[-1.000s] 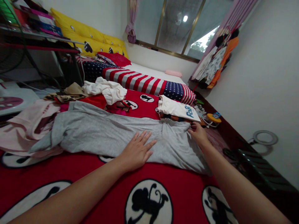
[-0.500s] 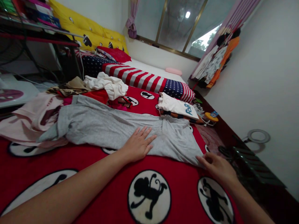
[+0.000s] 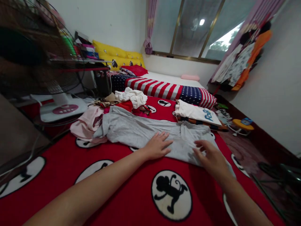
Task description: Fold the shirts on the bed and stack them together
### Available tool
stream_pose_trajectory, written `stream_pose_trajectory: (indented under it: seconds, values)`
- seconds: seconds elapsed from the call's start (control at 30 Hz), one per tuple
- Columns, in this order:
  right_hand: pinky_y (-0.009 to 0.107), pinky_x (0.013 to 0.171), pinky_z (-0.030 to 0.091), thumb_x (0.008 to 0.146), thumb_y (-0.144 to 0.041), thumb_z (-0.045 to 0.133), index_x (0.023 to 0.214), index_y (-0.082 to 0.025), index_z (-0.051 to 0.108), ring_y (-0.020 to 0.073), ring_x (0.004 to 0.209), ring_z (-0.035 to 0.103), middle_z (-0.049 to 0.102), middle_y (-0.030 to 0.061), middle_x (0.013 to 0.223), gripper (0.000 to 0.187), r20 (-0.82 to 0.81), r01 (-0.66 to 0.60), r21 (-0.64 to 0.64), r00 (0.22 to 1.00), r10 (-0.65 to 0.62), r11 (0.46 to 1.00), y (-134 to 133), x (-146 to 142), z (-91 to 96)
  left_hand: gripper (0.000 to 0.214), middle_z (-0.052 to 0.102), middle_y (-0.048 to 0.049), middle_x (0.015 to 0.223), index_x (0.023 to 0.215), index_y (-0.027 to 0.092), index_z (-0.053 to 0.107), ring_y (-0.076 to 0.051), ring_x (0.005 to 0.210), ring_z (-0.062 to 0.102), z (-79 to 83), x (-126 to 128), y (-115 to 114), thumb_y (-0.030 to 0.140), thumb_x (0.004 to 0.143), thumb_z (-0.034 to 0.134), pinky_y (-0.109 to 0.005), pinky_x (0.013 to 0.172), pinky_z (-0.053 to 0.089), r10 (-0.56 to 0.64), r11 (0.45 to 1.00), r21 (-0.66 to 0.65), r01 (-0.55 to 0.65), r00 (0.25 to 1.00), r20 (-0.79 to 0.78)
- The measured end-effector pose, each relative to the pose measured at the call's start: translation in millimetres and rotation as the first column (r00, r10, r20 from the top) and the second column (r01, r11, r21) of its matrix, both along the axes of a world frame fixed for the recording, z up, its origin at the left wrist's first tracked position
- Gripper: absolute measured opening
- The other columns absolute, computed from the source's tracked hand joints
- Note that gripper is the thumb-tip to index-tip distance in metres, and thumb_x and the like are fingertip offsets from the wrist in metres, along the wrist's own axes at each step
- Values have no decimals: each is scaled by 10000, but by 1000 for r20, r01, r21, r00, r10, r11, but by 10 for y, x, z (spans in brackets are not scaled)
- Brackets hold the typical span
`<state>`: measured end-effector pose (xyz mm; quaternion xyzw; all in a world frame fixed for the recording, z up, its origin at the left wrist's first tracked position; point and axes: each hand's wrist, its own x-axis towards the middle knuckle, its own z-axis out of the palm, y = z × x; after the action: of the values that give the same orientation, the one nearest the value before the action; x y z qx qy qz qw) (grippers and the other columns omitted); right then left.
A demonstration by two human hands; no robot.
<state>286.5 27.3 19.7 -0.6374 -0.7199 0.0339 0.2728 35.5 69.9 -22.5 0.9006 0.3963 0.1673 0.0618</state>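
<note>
A light grey garment [image 3: 131, 127], probably a shirt, lies stretched from left to right across a red blanket [image 3: 122, 185] with black-and-white monkey circles. Flat on the garment's near middle rests my left hand [image 3: 158, 146], its fingers spread. My right hand [image 3: 210, 157] is over the garment's right end, thumb and fingers apart with nothing between them. Whether its fingertips touch the cloth I cannot tell. The garment's left end overlaps a pale pink garment [image 3: 86, 124].
Behind lie a crumpled white cloth [image 3: 131, 96] and a folded white shirt [image 3: 196, 112] on other folded clothes. A fan base [image 3: 63, 108] stands at the left, a yellow stool [image 3: 243, 125] at the right. Farther back is a bed with a flag-patterned cover [image 3: 162, 89].
My right hand has let go of the garment's near right edge and moved inward over the cloth. My left hand stays flat on it. The view has swung left.
</note>
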Motion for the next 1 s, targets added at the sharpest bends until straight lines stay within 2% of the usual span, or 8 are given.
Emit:
stream_pose_trajectory:
  seconds: [0.07,0.13,0.27,0.4,0.57,0.77,0.87,1.0]
  values:
    - [311,682,465,778,-390,528,938,-217,641,195,766,621,654,63,927,261,-80,-155,-64,985,150,986,26,-380,-140,456,357,-114,1514,1338,218,530,-232,1413,291,23,-129,-22,390,916,528,-416,1153,237,-14,999,-35,16,999,33]
    - [319,705,459,790,-382,537,910,-223,658,202,799,615,636,56,940,233,-71,-165,-48,984,162,985,32,-596,-286,464,383,-118,1499,1329,201,539,-220,1396,327,52,-347,-72,353,891,570,-388,1141,274,-30,997,-69,33,998,48]
    - [321,731,451,809,-373,547,898,-229,662,195,809,606,620,42,932,205,-138,-150,16,979,151,989,25,-601,-439,406,479,-102,1434,1257,214,599,-215,1310,456,190,-989,-224,294,859,585,-350,1066,382,-4,990,-141,15,997,76]
    - [308,715,446,813,-364,543,860,-234,656,193,804,606,623,36,915,179,-190,-162,31,968,165,986,16,-528,-438,243,714,-60,1017,964,204,711,-194,960,652,470,-1630,-306,296,875,504,-308,895,481,252,968,-48,-248,954,164]
    - [306,701,427,809,-362,545,837,-235,656,196,804,604,620,28,901,171,-168,-105,28,980,108,994,21,-580,-438,337,671,-109,1063,1081,159,648,-245,929,639,728,-2121,-112,343,817,546,-339,850,477,655,696,184,-694,718,236]
    - [314,715,436,816,-367,542,840,-237,646,191,798,609,624,30,922,169,-197,-137,36,970,141,990,22,-557,-456,664,709,-119,929,1093,80,626,-268,865,662,646,-2376,277,554,635,706,-290,699,485,860,510,-210,-834,498,107]
    - [312,704,438,815,-371,543,841,-242,649,193,798,614,630,30,931,168,-206,-137,32,968,141,990,21,-541,-458,550,717,-85,882,1022,110,666,-238,824,662,615,-2408,283,473,614,722,-268,676,471,853,520,-208,-828,493,170]
    - [304,699,433,812,-363,549,840,-243,655,185,800,614,631,22,932,162,-211,-135,25,968,137,991,27,-540,-456,315,715,-31,813,855,175,715,-216,788,643,720,-2369,180,416,658,663,-264,687,454,764,630,-82,-773,596,246]
